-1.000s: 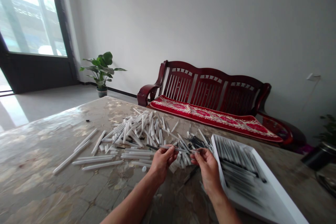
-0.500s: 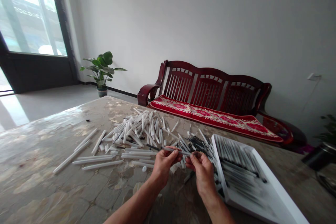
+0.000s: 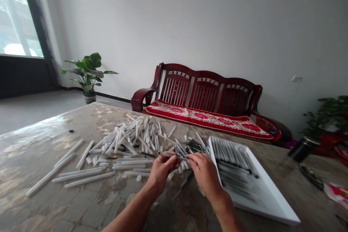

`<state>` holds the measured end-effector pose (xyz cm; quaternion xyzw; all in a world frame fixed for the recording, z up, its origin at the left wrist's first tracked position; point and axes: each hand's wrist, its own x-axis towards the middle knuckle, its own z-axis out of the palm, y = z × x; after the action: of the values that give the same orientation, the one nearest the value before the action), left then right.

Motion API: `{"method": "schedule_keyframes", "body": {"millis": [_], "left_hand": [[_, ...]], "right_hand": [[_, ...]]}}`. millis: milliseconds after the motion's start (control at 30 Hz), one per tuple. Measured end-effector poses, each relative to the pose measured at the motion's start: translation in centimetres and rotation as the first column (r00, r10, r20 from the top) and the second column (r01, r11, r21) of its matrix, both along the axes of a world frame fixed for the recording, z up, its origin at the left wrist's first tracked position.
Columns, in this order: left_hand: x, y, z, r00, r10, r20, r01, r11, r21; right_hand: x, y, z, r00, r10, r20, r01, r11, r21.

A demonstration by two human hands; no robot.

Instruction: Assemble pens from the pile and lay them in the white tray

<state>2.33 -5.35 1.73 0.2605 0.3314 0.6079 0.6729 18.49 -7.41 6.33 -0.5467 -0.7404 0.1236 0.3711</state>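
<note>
A slim grey pen [image 3: 174,156] lies sideways between my two hands over the table. The fingers and thumb of my left hand [image 3: 162,169] are pinched round its left part. My right hand [image 3: 206,173] is closed at the pen's right end, where the fingertips partly hide it. Behind my left hand spreads a loose pile of white pen barrels [image 3: 136,136], with a small white cap [image 3: 139,178] in front. Black pen parts [image 3: 194,146] lie heaped just beyond my right hand. To the right, a white box [image 3: 277,188] holds rows of pens with dark ends.
The patterned table [image 3: 89,206] reaches under everything. A black cup [image 3: 303,148] and a dark cable [image 3: 311,177] are at the right, near a red-and-white packet [image 3: 337,193]. Behind the table stands a wooden bench [image 3: 206,92] with a red cushion; a potted plant [image 3: 88,72] is at the left.
My view has swung right, so everything sits further left. My right hand has turned over, its back now facing up, and its fingers have come closer to my left hand along the pen.
</note>
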Motion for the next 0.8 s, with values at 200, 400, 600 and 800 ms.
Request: {"method": "schedule_keyframes", "body": {"millis": [200,400,600,800], "left_hand": [[0.2,-0.4,0.1,0.989,-0.104,-0.103,0.108,0.993,0.038],[-0.7,0.1,0.0,0.982,-0.025,-0.187,0.023,1.000,-0.010],[-1.1,0.2,0.2,0.979,0.044,-0.199,-0.055,0.997,-0.051],[-0.9,0.2,0.2,0.978,0.031,-0.204,-0.043,0.997,-0.057]], "right_hand": [[1.2,-0.2,2.0,0.964,0.008,0.267,0.011,0.997,-0.071],[8.9,0.9,3.5,0.948,-0.111,0.298,0.164,0.974,-0.157],[18.6,-2.0,2.5,0.872,-0.205,0.445,0.343,0.903,-0.257],[22.1,-4.5,-0.4,0.840,-0.160,0.518,0.395,0.836,-0.381]]}}
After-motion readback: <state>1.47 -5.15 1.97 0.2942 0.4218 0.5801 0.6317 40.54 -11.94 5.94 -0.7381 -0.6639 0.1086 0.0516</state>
